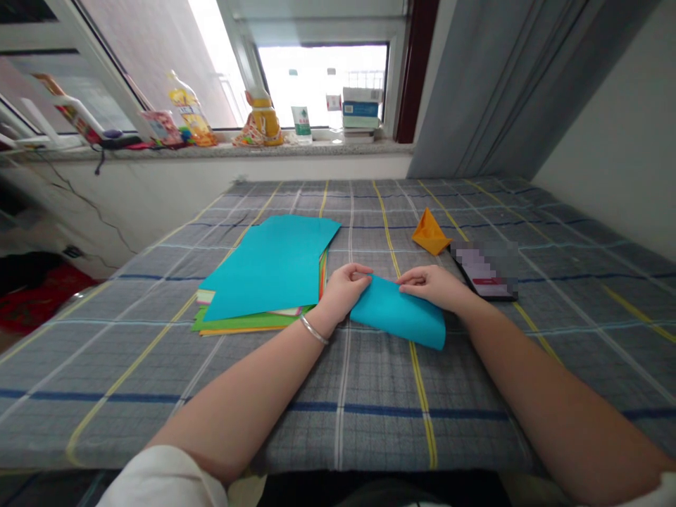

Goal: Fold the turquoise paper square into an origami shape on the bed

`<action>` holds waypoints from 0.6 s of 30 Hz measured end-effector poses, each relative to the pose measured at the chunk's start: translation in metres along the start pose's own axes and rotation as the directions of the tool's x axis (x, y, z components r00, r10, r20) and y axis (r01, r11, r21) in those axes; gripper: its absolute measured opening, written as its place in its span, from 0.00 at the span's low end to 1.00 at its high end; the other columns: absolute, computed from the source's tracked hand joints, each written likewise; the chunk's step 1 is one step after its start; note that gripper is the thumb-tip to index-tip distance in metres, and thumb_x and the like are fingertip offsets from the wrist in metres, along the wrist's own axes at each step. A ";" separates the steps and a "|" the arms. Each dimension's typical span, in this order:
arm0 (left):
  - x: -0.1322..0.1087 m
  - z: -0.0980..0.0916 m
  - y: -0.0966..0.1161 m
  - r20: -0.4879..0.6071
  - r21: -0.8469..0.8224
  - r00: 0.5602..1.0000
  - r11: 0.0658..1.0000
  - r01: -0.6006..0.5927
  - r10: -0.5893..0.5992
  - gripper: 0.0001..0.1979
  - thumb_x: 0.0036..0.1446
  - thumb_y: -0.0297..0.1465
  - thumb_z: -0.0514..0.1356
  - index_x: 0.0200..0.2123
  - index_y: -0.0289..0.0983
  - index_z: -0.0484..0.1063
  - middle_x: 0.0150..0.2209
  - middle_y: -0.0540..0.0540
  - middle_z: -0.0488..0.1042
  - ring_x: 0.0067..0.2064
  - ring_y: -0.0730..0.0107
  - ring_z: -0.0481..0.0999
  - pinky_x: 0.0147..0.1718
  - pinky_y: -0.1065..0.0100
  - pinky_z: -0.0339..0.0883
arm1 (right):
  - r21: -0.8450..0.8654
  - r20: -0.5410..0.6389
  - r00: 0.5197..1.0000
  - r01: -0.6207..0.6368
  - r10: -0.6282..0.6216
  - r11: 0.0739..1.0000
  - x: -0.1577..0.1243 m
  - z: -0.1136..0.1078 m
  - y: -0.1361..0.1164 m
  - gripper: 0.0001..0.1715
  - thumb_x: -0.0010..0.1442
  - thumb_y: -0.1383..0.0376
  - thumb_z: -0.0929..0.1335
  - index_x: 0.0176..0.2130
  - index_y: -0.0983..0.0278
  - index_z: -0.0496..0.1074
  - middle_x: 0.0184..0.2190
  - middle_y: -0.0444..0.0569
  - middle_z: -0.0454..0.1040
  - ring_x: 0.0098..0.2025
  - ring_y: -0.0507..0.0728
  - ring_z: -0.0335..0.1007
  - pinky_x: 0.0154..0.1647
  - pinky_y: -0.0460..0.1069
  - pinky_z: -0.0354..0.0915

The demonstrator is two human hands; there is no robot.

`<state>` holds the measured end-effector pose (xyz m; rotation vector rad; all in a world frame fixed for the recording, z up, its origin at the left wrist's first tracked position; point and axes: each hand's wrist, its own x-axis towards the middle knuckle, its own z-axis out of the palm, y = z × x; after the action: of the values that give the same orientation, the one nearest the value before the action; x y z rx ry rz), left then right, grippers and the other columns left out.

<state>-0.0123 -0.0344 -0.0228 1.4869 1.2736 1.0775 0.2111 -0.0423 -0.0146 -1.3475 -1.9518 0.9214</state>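
The left hand (343,290) and right hand (430,287) are pinching the top edge of a folded blue paper (398,315), its long axis slanting toward the lower right of the frame.

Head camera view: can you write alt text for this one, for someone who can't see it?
The left hand and right hand pinch a folded turquoise paper sheet on a grey plaid cloth. A stack of coloured paper lies to the left; a folded orange paper shape and a phone lie to the right.
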 end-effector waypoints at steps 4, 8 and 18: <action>0.000 0.000 0.000 0.001 0.055 1.000 0.998 -0.010 0.010 0.09 0.47 0.29 0.62 0.34 0.35 0.78 0.19 0.52 0.69 0.20 0.77 0.62 0.19 0.74 0.50 | 0.001 0.025 1.000 0.013 -0.013 1.000 0.010 0.006 -0.002 0.07 0.50 0.63 0.72 0.33 0.58 0.79 0.28 0.45 0.80 0.33 0.59 0.77 0.36 0.53 0.72; -0.002 -0.001 0.003 0.033 0.100 0.999 0.995 -0.018 0.014 0.08 0.49 0.29 0.61 0.34 0.35 0.78 0.18 0.53 0.67 0.19 0.77 0.59 0.18 0.74 0.48 | 0.033 0.044 0.999 -0.004 0.002 0.999 0.019 0.014 -0.008 0.07 0.51 0.62 0.72 0.34 0.58 0.79 0.29 0.45 0.80 0.34 0.59 0.77 0.36 0.53 0.71; -0.003 0.000 0.004 0.029 0.059 1.000 0.998 0.009 -0.011 0.12 0.47 0.29 0.64 0.38 0.37 0.70 0.16 0.59 0.63 0.17 0.80 0.56 0.17 0.75 0.45 | 0.002 0.072 0.995 -0.063 0.062 0.998 0.025 0.011 -0.016 0.09 0.50 0.58 0.71 0.28 0.60 0.78 0.27 0.45 0.79 0.31 0.57 0.73 0.31 0.50 0.65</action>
<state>-0.0118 -0.0376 -0.0188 1.5333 1.3004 1.0159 0.1860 -0.0250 -0.0063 -1.3977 -1.9693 1.0161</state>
